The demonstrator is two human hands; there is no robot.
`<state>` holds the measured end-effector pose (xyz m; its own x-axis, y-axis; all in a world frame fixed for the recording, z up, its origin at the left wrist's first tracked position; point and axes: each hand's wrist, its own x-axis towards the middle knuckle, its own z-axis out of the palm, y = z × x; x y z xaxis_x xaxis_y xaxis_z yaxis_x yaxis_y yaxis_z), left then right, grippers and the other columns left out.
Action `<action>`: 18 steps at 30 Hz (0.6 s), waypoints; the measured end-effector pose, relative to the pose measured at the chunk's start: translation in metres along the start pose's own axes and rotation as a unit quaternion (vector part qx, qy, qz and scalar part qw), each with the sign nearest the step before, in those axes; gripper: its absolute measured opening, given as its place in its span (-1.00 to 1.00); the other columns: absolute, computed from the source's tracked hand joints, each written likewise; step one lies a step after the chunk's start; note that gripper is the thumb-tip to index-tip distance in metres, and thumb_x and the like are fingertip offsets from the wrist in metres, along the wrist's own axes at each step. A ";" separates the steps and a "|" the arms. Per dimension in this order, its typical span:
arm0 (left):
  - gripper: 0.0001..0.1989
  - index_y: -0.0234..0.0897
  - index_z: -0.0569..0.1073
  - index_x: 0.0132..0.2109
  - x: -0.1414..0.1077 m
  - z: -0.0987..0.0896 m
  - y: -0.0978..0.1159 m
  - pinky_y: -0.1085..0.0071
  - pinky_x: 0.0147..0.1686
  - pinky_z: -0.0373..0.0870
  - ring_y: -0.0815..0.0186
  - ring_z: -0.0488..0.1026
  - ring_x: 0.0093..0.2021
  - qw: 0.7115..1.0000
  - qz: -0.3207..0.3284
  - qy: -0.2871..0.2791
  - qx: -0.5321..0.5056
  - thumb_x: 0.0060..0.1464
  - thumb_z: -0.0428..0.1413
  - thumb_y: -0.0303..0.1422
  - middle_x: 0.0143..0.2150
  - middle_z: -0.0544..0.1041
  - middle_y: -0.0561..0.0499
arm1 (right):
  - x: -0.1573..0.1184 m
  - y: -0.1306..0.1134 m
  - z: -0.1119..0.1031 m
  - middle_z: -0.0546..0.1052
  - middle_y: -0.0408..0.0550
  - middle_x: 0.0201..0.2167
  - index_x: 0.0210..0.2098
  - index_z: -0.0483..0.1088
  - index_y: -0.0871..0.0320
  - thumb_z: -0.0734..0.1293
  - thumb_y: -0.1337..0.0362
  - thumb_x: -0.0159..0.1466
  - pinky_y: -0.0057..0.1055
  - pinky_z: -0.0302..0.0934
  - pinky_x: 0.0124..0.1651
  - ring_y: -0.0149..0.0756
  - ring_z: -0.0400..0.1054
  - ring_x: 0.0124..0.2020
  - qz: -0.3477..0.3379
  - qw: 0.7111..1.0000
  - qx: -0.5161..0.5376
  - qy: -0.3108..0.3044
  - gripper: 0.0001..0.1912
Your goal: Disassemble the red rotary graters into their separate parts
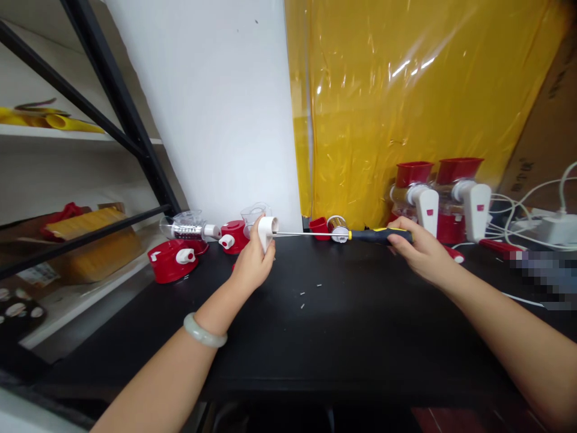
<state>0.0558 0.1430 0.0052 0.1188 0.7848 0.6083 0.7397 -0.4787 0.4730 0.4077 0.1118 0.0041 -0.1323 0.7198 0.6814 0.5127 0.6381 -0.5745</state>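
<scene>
My left hand (253, 260) is closed around a white plastic part (267, 230) with a round open end, held above the black table. In my right hand (417, 249) is a long screwdriver (381, 234) with a black and yellow handle, gripped by that handle. Its thin shaft runs level to the left, and its tip meets the white part; whether it sits in a screw is hidden. Below and between the hands, several small screws (302, 306) lie on the tabletop.
Red bases (174, 262) and clear housings stand at the back left. A grater drum (338, 227) and red piece (320, 228) lie behind the shaft. Two rotary graters (460, 201) stand at the back right, near white cables (518, 210). A black-framed shelf (81, 135) borders the left.
</scene>
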 end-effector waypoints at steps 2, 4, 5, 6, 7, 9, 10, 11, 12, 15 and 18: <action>-0.34 -0.28 -0.10 0.36 0.001 -0.003 0.000 0.19 -0.22 0.44 0.20 0.54 -0.34 1.000 0.001 0.006 0.020 0.20 -0.05 -0.29 -0.10 0.51 -0.22 | 0.001 -0.001 0.001 0.36 -0.13 -0.45 -0.26 0.26 0.09 0.25 0.04 0.29 -0.35 0.16 -0.38 -0.31 0.25 -0.45 -0.020 0.999 -0.038 0.001 -0.75; -0.35 -0.29 -0.08 0.36 0.002 -0.005 0.000 0.19 -0.22 0.44 0.19 0.54 -0.33 0.999 0.002 0.010 0.033 0.20 -0.05 -0.29 -0.07 0.49 -0.24 | 0.002 -0.001 0.003 0.39 -0.07 -0.36 -0.18 0.26 0.08 0.29 0.08 0.27 -0.31 0.21 -0.30 -0.26 0.31 -0.36 -0.050 0.997 -0.062 0.010 -0.76; -0.36 -0.30 -0.08 0.35 0.002 -0.005 0.001 0.20 -0.23 0.44 0.19 0.53 -0.34 0.999 0.000 0.008 0.033 0.20 -0.05 -0.29 -0.10 0.50 -0.23 | 0.003 0.000 0.004 0.40 -0.05 -0.32 -0.16 0.27 0.08 0.31 0.10 0.25 -0.28 0.23 -0.26 -0.23 0.32 -0.32 -0.071 0.995 -0.068 0.017 -0.75; -0.36 -0.31 -0.07 0.35 0.002 -0.006 0.001 0.21 -0.25 0.44 0.19 0.53 -0.36 1.000 -0.005 0.003 0.030 0.20 -0.06 -0.29 -0.15 0.51 -0.21 | 0.003 0.002 0.005 0.39 -0.03 -0.30 -0.16 0.27 0.08 0.34 0.11 0.23 -0.26 0.24 -0.23 -0.21 0.33 -0.28 -0.092 0.993 -0.071 0.025 -0.74; -0.36 -0.32 -0.06 0.35 0.002 -0.006 0.001 0.22 -0.27 0.44 0.21 0.52 -0.40 1.000 -0.011 -0.004 0.023 0.20 -0.06 -0.29 -0.21 0.52 -0.17 | 0.004 0.003 0.007 0.39 -0.02 -0.28 -0.16 0.28 0.07 0.36 0.12 0.21 -0.24 0.25 -0.20 -0.19 0.33 -0.26 -0.111 0.991 -0.071 0.036 -0.73; -0.37 -0.32 -0.04 0.34 0.002 -0.004 0.001 0.26 -0.34 0.45 0.25 0.48 -0.48 0.999 -0.028 -0.024 -0.001 0.19 -0.06 -0.28 -0.32 0.52 -0.09 | 0.003 0.005 0.012 0.38 -0.02 -0.28 -0.19 0.28 0.06 0.41 0.12 0.16 -0.21 0.26 -0.16 -0.18 0.33 -0.23 -0.125 0.989 -0.052 0.066 -0.69; -0.38 -0.31 -0.03 0.33 0.002 -0.003 0.001 0.29 -0.38 0.44 0.27 0.46 -0.52 0.998 -0.039 -0.034 -0.019 0.18 -0.06 -0.28 -0.36 0.50 -0.04 | 0.003 0.005 0.015 0.39 -0.03 -0.28 -0.19 0.27 0.05 0.43 0.10 0.14 -0.21 0.28 -0.16 -0.19 0.35 -0.24 -0.111 0.991 -0.024 0.075 -0.66; -0.38 -0.30 -0.02 0.33 0.002 -0.002 0.001 0.32 -0.42 0.44 0.30 0.45 -0.55 0.997 -0.051 -0.044 -0.038 0.17 -0.06 -0.27 -0.38 0.49 -0.01 | 0.002 0.005 0.017 0.40 -0.05 -0.29 -0.18 0.25 0.04 0.42 0.07 0.14 -0.22 0.29 -0.19 -0.21 0.37 -0.27 -0.082 0.994 0.021 0.069 -0.63; -0.38 -0.29 -0.02 0.32 0.001 -0.001 0.002 0.36 -0.46 0.43 0.31 0.44 -0.57 0.995 -0.062 -0.052 -0.057 0.17 -0.06 -0.27 -0.40 0.47 0.01 | 0.001 0.003 0.020 0.42 -0.08 -0.32 -0.18 0.21 0.02 0.39 0.00 0.16 -0.25 0.31 -0.26 -0.23 0.39 -0.34 -0.039 0.995 0.082 0.051 -0.62; -0.39 -0.27 -0.03 0.32 -0.002 0.002 0.005 0.41 -0.52 0.40 0.34 0.43 -0.59 0.992 -0.073 -0.058 -0.081 0.17 -0.07 -0.27 -0.38 0.47 0.02 | 0.000 -0.003 0.025 0.44 -0.14 -0.54 -0.26 0.12 0.02 0.04 -0.28 0.24 -0.40 0.16 -0.61 -0.32 0.29 -0.65 0.127 0.956 0.262 -0.023 -0.50; -0.39 -0.28 -0.03 0.33 -0.004 0.002 0.009 0.37 -0.45 0.41 0.32 0.44 -0.56 0.998 -0.037 -0.051 -0.024 0.18 -0.08 -0.28 -0.34 0.50 -0.05 | 0.003 -0.005 0.024 0.29 -0.17 -0.78 -0.43 0.14 0.07 -0.13 -0.34 0.22 -0.45 -0.13 -0.71 -0.41 0.04 -0.81 0.250 0.935 0.252 -0.020 -0.36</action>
<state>0.0627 0.1361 0.0055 0.1338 0.8536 0.5034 0.7173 -0.4339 0.5452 0.3846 0.1171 -0.0023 -0.0200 0.9657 0.2587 0.0560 0.2594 -0.9641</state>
